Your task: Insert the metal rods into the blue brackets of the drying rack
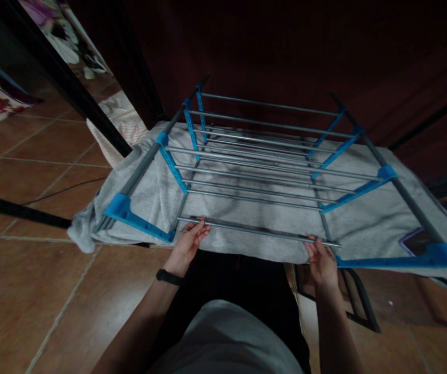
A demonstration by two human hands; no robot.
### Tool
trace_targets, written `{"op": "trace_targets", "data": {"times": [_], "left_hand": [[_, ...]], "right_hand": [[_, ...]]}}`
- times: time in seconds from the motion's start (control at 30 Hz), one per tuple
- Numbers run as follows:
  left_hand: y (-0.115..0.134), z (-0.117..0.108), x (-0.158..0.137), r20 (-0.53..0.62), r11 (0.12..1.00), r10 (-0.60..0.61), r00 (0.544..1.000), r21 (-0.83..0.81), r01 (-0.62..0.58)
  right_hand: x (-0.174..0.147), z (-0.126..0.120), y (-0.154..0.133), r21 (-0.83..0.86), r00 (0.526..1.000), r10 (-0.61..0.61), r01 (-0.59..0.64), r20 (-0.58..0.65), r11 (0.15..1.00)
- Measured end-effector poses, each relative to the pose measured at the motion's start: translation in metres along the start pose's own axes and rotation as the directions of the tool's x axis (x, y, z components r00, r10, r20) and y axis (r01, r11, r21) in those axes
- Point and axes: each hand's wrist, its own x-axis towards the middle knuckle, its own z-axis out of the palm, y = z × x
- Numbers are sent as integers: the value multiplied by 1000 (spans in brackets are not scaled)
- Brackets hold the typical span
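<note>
A rack of grey metal tubes with blue plastic brackets (pixel 171 165) lies on a grey cloth (pixel 242 241) in front of me. Along its near side runs a loose-looking metal rod (pixel 254 229). My left hand (pixel 192 236) pinches this rod near its left end, thumb and fingers closed round it. Near the right end, my right hand (pixel 320 257) grips the same rod between thumb and fingers. Close to my right hand is the near right blue bracket (pixel 398 259); the near left blue bracket (pixel 141 221) lies left of my left hand.
Behind the rack stands a dark reddish panel (pixel 278 52). Tiled floor (pixel 32 280) shows at left, crossed by a dark bar (pixel 21 210) and a thin cable (pixel 71 186). Black metal legs (pixel 359 301) stand below right. A striped cloth (pixel 116 122) lies behind at left.
</note>
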Motion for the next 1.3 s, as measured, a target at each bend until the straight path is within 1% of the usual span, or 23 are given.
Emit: {"op": "trace_targets", "data": {"times": [0.23, 0.4, 0.6, 0.77, 1.03, 1.2, 1.3], "left_hand": [[-4, 1, 6, -53, 1000, 13, 998, -20, -14], [-5, 0, 7, -64, 999, 15, 998, -42, -18], [-6, 1, 5, -65, 999, 22, 998, -28, -24], [-6, 2, 5, -84, 999, 27, 996, -24, -29], [-6, 1, 5, -64, 998, 19, 998, -51, -22], [-4, -2, 4, -13, 998, 3, 1000, -65, -3], [-3, -3, 3, -8, 998, -6, 1000, -68, 5]], "right_hand": [[1, 0, 1, 8, 1000, -1, 1, -7, 1000], [-2, 2, 0, -18, 1000, -3, 3, -12, 1000], [-4, 3, -3, 9, 1000, 7, -8, 4, 1000], [-5, 4, -3, 12, 1000, 10, -10, -7, 1000], [-4, 3, -2, 4, 1000, 17, -17, 1, 1000], [-3, 2, -1, -4, 1000, 14, -14, -15, 1000], [-3, 1, 0, 2, 1000, 14, -14, -22, 1000]]}}
